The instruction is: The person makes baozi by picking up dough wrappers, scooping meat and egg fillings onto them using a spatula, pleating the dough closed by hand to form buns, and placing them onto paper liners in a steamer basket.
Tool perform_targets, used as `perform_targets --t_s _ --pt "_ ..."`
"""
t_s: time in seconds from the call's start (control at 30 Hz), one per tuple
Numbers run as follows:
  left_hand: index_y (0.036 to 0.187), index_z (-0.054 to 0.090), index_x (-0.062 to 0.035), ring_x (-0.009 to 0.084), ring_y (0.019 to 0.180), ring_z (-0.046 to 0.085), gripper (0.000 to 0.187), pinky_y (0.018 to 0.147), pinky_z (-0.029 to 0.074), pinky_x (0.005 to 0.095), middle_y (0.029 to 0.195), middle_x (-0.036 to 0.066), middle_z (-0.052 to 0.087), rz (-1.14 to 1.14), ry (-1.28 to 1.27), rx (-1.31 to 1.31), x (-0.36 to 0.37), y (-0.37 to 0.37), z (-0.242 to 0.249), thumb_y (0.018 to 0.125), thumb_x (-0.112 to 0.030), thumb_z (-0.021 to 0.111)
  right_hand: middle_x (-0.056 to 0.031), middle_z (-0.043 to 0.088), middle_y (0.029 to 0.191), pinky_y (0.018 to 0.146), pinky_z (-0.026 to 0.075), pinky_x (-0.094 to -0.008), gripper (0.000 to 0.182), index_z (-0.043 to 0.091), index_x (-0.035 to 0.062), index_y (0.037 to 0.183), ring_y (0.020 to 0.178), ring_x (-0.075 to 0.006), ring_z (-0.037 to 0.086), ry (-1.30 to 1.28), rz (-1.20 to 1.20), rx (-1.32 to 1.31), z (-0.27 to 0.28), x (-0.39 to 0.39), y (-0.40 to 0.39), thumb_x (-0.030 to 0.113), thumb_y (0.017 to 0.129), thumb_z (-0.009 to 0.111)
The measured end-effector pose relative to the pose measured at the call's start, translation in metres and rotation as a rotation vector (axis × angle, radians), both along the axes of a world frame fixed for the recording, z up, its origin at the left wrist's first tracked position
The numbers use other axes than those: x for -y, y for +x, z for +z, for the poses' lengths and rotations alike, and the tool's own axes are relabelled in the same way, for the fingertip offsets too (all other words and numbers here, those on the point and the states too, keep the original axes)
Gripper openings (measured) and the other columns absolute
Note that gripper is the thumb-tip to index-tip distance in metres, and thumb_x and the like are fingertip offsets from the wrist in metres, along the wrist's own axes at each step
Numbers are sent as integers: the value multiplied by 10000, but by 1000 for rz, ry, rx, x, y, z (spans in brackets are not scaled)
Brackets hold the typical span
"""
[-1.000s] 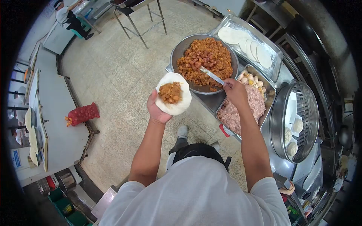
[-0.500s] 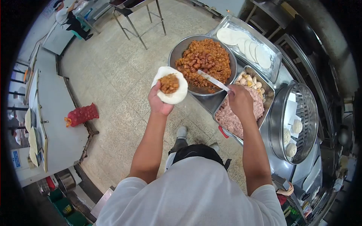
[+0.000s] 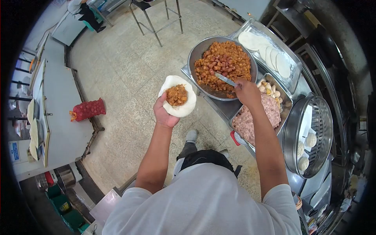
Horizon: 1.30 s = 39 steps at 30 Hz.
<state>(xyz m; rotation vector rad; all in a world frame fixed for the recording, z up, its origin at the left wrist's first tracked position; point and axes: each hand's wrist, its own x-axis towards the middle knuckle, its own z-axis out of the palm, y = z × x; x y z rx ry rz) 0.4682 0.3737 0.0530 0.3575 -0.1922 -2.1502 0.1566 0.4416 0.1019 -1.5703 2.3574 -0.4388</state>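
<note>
My left hand (image 3: pixel 165 114) cups a round white dough wrapper (image 3: pixel 178 97) with a mound of brown diced filling on it, held over the floor. My right hand (image 3: pixel 246 91) grips a flat metal spatula (image 3: pixel 225 79) whose blade reaches into the big round metal bowl (image 3: pixel 195 54) of brown diced meat filling. A rectangular tray (image 3: pixel 236 119) of pink minced meat with pale round pieces at its far end lies just right of that hand.
A tray (image 3: pixel 295 76) of flat dough rounds lies behind the bowl. A round steamer (image 3: pixel 290 129) with white buns stands at right. A red mesh sack (image 3: pixel 88 109) lies on the floor by a grey counter (image 3: pixel 62 113). Another person (image 3: pixel 80 8) works far off, near a metal stool (image 3: pixel 156 15).
My right hand has moved back toward the bowl, putting the spatula's blade into the brown filling. My left hand keeps holding the filled wrapper. The view has shifted a little.
</note>
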Motion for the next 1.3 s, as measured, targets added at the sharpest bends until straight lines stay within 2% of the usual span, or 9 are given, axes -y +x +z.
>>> perform_targets --t_s 0.3,0.47,0.6,0.67,0.9,1.17,1.23,1.27,1.3 --pt "1398 465 1 404 1283 523 541 1123 379 572 1387 228 537 43 98 120 8 -27 7 953 -297 542 -141 721 851 715 530 -432 165 728 114 965 800 -332 696 -81 -76 225 -6 -14 -15 203 841 668" --pt "1367 490 -27 364 1243 565 441 1097 429 537 1344 194 573 29 87 89 16 -64 14 979 -235 513 -135 694 856 681 517 -355 193 720 70 1065 746 -271 669 -314 -80 373 32 -42 6 62 884 651" --pt "1379 480 -42 359 1242 562 439 1098 424 537 1337 178 578 16 78 29 9 -94 24 977 -213 521 -127 663 900 676 518 -368 258 718 83 1099 774 -274 651 -442 31 248 45 -71 36 9 861 652" --pt "1383 476 -45 357 1247 558 440 1101 420 537 1341 173 575 5 67 8 4 -106 29 978 -212 520 -108 627 908 680 521 -389 321 725 109 1108 799 -276 636 -476 114 70 43 -82 49 -10 815 671" --pt "1396 466 -73 338 1271 537 444 1107 409 531 1364 143 559 17 91 -71 -27 -142 46 979 -217 522 -103 581 882 693 507 -399 389 726 134 1142 818 -284 609 -470 -66 -33 40 -113 68 0 784 653" --pt "1414 450 -86 322 1279 533 449 1106 413 518 1368 129 551 -24 22 30 -53 -150 52 998 -242 510 -103 564 853 671 510 -404 376 729 128 1136 791 -285 607 -397 -60 -113 55 -137 75 10 785 665" --pt "1435 429 -62 339 1306 512 481 1131 384 529 1415 158 524 1 -15 44 -58 -146 52 1022 -307 453 -103 567 851 666 509 -403 370 725 125 1132 773 -287 608 -383 -74 -57 74 -146 73 0 790 660" --pt "1439 425 -55 340 1309 511 510 1126 391 519 1431 161 512 -21 -17 -102 -60 -140 48 1027 -354 440 -102 571 849 662 507 -402 365 720 122 1129 755 -289 610 -364 -77 2 80 -151 72 -11 795 656" --pt "1439 425 -55 340 1309 511 510 1126 391 519 1431 161 512 -27 -13 -98 -58 -134 45 1027 -354 440 -102 571 849 662 507 -402 365 720 122 1129 755 -289 610 -361 -84 5 83 -158 71 -11 795 656"
